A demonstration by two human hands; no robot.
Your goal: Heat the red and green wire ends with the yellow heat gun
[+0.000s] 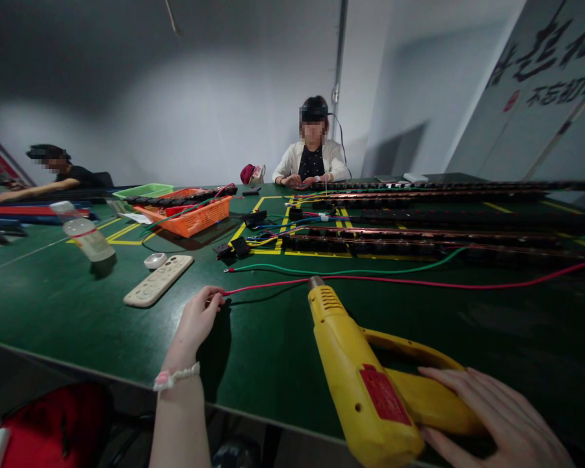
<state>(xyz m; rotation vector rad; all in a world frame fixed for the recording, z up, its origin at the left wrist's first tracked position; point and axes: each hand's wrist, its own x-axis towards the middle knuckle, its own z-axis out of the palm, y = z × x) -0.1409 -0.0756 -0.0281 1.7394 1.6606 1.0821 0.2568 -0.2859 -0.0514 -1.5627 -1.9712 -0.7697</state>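
Note:
My left hand [205, 311] pinches the near end of a long red wire [394, 281], just above the green table top. From my fingertips the wire runs right, past the nozzle of a yellow heat gun [351, 364]. The heat gun lies at the table's front edge with its nozzle pointing away from me, and a red label shows on its body. My right hand [497, 416] is closed around its handle, thumb below and fingers over the top. A green wire [341, 271] with a ring terminal at its end lies just beyond the red one.
Long black strips with copper-coloured wires [419, 242] stretch across the right side. An orange basket [195, 220], a phone [158, 281], a small white round object [155, 260] and a bottle [85, 235] stand left. One person [312, 153] sits opposite, another [71, 175] far left.

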